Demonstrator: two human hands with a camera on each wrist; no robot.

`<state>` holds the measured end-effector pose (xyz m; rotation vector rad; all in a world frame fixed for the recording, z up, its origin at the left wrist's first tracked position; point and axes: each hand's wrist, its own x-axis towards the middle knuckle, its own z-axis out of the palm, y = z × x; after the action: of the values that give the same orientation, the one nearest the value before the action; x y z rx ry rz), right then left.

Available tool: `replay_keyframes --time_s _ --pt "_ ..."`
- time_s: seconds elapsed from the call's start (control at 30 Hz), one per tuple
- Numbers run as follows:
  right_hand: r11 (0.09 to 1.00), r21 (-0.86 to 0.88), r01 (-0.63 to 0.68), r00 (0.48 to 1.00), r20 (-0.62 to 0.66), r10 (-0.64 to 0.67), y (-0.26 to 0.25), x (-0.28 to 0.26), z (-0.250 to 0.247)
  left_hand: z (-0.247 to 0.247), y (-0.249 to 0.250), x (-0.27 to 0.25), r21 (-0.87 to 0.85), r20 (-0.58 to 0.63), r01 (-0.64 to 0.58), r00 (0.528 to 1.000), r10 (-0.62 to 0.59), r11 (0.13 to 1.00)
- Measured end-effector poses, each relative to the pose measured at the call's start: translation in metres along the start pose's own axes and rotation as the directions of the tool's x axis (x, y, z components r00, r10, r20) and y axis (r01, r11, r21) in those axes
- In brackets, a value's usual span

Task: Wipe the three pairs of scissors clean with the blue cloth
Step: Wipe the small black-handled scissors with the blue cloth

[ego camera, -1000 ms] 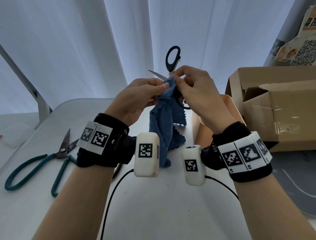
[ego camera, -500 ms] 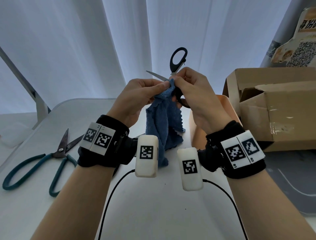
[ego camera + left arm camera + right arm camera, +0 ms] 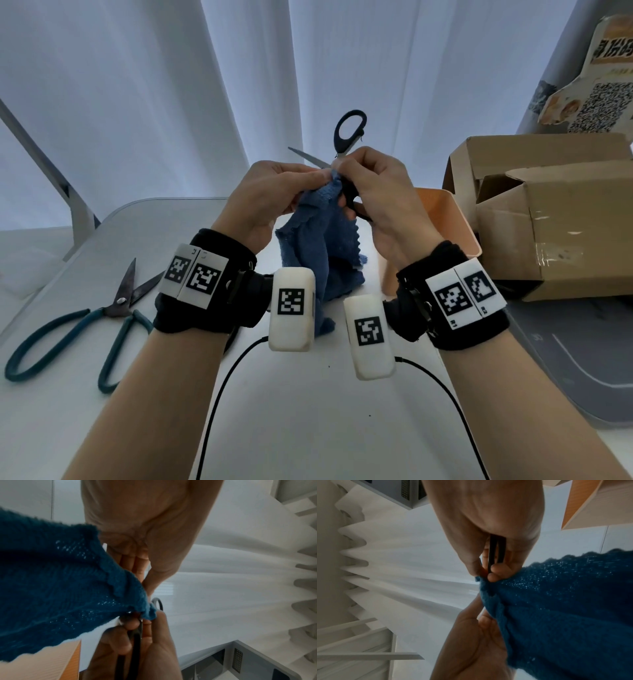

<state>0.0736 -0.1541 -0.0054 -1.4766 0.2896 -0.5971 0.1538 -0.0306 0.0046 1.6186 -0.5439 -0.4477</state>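
Observation:
Black-handled scissors point(image 3: 349, 132) are held up in the air above the table, blades spread, one blade tip pointing left. My right hand point(image 3: 373, 192) grips them by a handle and the pivot area; the handle point(image 3: 493, 553) shows between its fingers. My left hand point(image 3: 274, 195) pinches the blue cloth point(image 3: 318, 246) against a blade, and the rest of the cloth point(image 3: 56, 588) hangs down toward the table. Teal-handled scissors point(image 3: 85, 318) lie open on the white table point(image 3: 308, 411) at the left. A third pair is not seen.
An orange bin point(image 3: 442, 219) stands right behind my right hand, with an open cardboard box point(image 3: 548, 219) to its right. A grey mat point(image 3: 582, 359) lies at the right edge. White curtains hang behind. Cables run from the wrist cameras across the table.
Both hands and the black scissors have risen slightly and the scissors have shifted a little right; the cloth stays pinched at the blade.

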Motion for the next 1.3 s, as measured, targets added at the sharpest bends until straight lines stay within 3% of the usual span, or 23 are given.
replay_keyframes --time_s 0.23,0.4,0.63,0.87,1.03,1.17,1.3 --pt "0.999 0.035 0.002 0.997 -0.083 0.001 -0.011 0.005 -0.008 -0.002 0.002 0.002 0.018 0.05 0.03 0.998 -0.03 0.999" --pt "0.999 -0.046 -0.013 1.0 0.022 0.014 -0.008 0.002 0.001 -0.004 0.0 0.001 -0.075 0.039 0.002 0.999 0.001 0.997" --pt "0.999 0.034 0.015 0.999 -0.033 -0.014 -0.008 0.002 0.0 -0.004 0.005 -0.001 0.002 0.059 -0.025 0.998 0.025 1.0" --pt "0.994 0.106 0.001 0.987 -0.16 0.016 -0.011 0.008 -0.01 -0.007 0.005 -0.001 0.097 0.101 -0.002 0.995 -0.008 0.995" --pt "0.97 0.237 0.049 0.938 -0.346 0.037 -0.027 0.016 -0.034 -0.028 0.004 0.0 0.1 0.071 -0.008 0.997 0.001 0.995" --pt "0.991 0.107 0.084 0.969 -0.24 -0.056 -0.027 0.012 -0.034 -0.04 0.004 0.002 0.091 0.005 -0.037 0.999 0.036 0.995" --pt "0.993 -0.007 0.116 0.976 -0.187 -0.116 -0.016 0.007 -0.02 -0.033 0.005 0.001 0.113 0.083 -0.052 0.996 0.042 0.992"
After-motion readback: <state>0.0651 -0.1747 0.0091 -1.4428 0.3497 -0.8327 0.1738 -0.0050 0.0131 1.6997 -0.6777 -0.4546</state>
